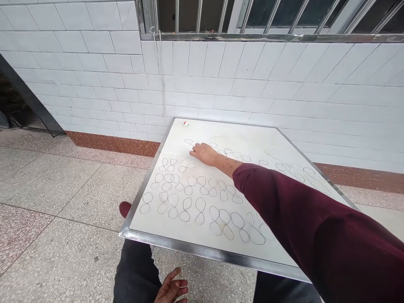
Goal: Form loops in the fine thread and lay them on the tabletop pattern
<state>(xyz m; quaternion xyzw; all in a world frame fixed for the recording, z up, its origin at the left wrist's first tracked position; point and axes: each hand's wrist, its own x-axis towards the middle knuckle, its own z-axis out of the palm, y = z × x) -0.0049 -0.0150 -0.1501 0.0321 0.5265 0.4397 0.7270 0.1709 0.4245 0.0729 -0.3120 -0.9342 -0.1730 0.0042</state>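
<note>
A white tabletop [202, 233] with a metal rim carries many thin, dark figure-eight loops [184, 210] in uneven rows. My right hand [203, 154] rests on its far left part, palm down, over the upper row of loops. The fingers are bent and pressed together; whatever they hold, if anything, is hidden beneath them. Below the table's near edge, by my left thigh, is my left hand [173, 288], its fingers slightly curled and apart with nothing in them. A small white and red object [186, 124] lies near the table's far left corner.
Behind the table stands a white tiled wall [110, 75] with a barred window [268, 21] above and a thin hanging cord [162, 75]. A dark doorway [19, 105] is at the far left. Speckled floor tiles [72, 244] surround the table.
</note>
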